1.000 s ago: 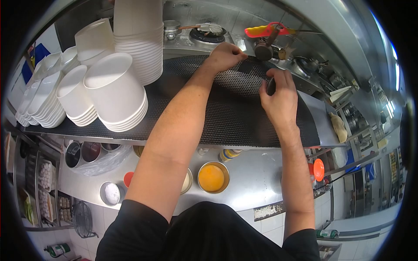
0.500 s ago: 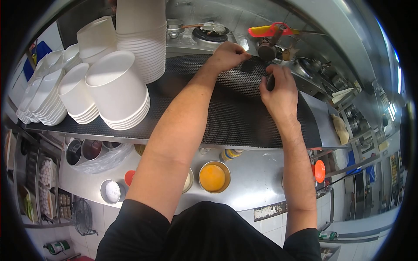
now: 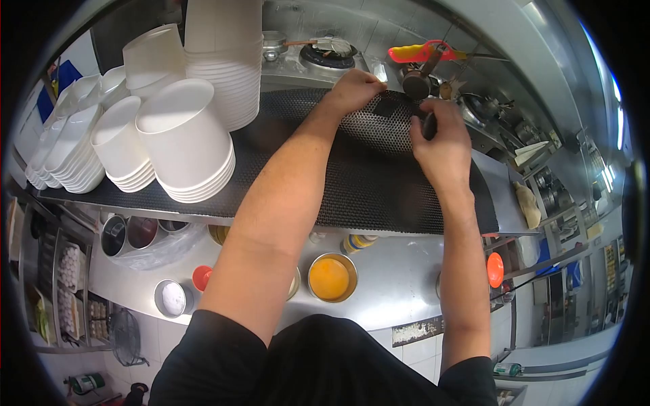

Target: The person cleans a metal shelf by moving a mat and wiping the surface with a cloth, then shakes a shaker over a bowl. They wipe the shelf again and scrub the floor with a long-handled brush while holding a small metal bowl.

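A black textured non-slip mat [image 3: 379,193] covers the raised steel shelf in front of me, its far part lifted into a curve. My left hand [image 3: 355,91] is closed, pinching the mat's far edge. To the right, my right hand [image 3: 445,141] curls its thumb and fingers around a dark piece that looks like the mat's curled edge. A darker square patch shows on the mat between the hands. Left of my arms, stacked white paper tubs [image 3: 183,128] stand on the same mat, beside piles of white trays [image 3: 71,152].
Below the shelf, a steel counter [image 3: 393,284] holds a round tin of orange-yellow liquid [image 3: 330,277] and a bowl of white powder [image 3: 172,298]. Behind the shelf are a burner with a whisk [image 3: 332,46] and hanging pans [image 3: 416,84]. A pale cloth [image 3: 528,205] lies at the shelf's right end.
My right hand has moved slightly right and up with the dark edge in its grasp. My left hand has barely shifted. The stacks stay in place.
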The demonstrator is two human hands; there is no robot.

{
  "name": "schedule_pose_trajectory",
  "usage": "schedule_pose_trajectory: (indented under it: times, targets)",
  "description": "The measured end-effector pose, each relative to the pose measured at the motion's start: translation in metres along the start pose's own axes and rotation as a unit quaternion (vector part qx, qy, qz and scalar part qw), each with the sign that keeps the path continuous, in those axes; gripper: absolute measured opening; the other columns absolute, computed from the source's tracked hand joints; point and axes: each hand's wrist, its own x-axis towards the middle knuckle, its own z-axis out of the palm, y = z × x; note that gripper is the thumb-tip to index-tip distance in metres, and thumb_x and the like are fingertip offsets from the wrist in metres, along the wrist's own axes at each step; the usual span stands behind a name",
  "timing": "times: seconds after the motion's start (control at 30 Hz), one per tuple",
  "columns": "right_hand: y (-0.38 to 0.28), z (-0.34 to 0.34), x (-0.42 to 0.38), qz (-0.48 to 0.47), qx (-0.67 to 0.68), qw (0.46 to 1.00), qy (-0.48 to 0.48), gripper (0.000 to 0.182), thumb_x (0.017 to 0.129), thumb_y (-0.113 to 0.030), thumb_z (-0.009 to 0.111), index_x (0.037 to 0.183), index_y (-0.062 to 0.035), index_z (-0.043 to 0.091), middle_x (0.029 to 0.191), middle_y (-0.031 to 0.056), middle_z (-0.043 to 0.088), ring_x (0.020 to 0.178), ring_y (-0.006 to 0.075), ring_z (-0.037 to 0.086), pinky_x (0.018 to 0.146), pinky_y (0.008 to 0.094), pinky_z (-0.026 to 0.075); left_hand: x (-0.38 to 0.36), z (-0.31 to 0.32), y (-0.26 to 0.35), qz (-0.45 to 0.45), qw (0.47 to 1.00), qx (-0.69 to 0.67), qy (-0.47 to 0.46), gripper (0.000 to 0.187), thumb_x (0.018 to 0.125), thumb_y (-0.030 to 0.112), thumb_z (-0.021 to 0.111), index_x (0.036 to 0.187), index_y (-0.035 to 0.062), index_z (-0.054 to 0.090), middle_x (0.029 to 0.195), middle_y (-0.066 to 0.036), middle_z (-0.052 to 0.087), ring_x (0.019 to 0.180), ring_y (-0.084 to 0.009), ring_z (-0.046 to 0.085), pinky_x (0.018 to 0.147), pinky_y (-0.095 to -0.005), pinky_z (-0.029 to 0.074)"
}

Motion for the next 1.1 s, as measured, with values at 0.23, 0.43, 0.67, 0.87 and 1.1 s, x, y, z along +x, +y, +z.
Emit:
schedule_pose_trajectory:
  times: [0.23,0.43,0.67,0.87,1.1]
  targets:
    - [-0.001,-0.025,-0.005,0.038,-0.003,0.999,0.005,0.023,0.088,-0.011,0.076,0.109,-0.0042,0.068,0.103,0.0133,0.068,0.093,0.0349,0.068,0.082,0.0454,0.055,0.006,0.000,-0.004,-0.015,0.998,-0.057,0.024,0.039,0.094,0.031,0.062,0.102,-0.0019,0.081,0.098,-0.014,0.079,0.092,-0.0202,0.070,0.089,-0.0333,0.051]
    - [0.009,-0.033,-0.015,0.074,0.005,0.997,-0.020,0.023,0.089,-0.011,0.076,0.109,-0.0025,0.068,0.103,0.0153,0.067,0.092,0.0350,0.067,0.083,0.0446,0.054,-0.004,-0.003,0.007,-0.016,1.000,0.000,0.008,0.038,0.094,0.031,0.062,0.105,-0.0003,0.081,0.093,-0.011,0.077,0.089,-0.0168,0.067,0.086,-0.0322,0.050]
    - [0.019,-0.019,-0.018,0.041,0.050,0.998,-0.006,0.024,0.088,-0.009,0.076,0.109,-0.0028,0.068,0.104,0.0148,0.067,0.094,0.0350,0.067,0.084,0.0438,0.053,-0.003,-0.001,0.006,-0.007,1.000,-0.014,0.017,0.036,0.093,0.030,0.066,0.104,-0.0001,0.081,0.087,-0.007,0.075,0.084,-0.0141,0.065,0.083,-0.0311,0.050]
    - [0.015,-0.007,-0.015,0.015,0.047,0.999,-0.015,0.024,0.088,-0.009,0.077,0.110,-0.0045,0.068,0.104,0.0131,0.066,0.094,0.0344,0.067,0.085,0.0440,0.054,-0.007,-0.003,0.012,-0.007,1.000,-0.013,0.013,0.035,0.092,0.031,0.067,0.102,0.0000,0.081,0.087,-0.007,0.074,0.084,-0.0141,0.065,0.082,-0.0319,0.050]
    - [0.013,-0.004,-0.013,0.011,0.034,0.999,-0.018,0.024,0.088,-0.010,0.077,0.110,-0.0059,0.068,0.104,0.0118,0.066,0.094,0.0341,0.067,0.088,0.0443,0.053,-0.008,-0.006,0.015,-0.023,1.000,0.011,0.003,0.036,0.091,0.032,0.068,0.100,-0.0002,0.081,0.086,-0.007,0.074,0.085,-0.0154,0.066,0.082,-0.0327,0.051]
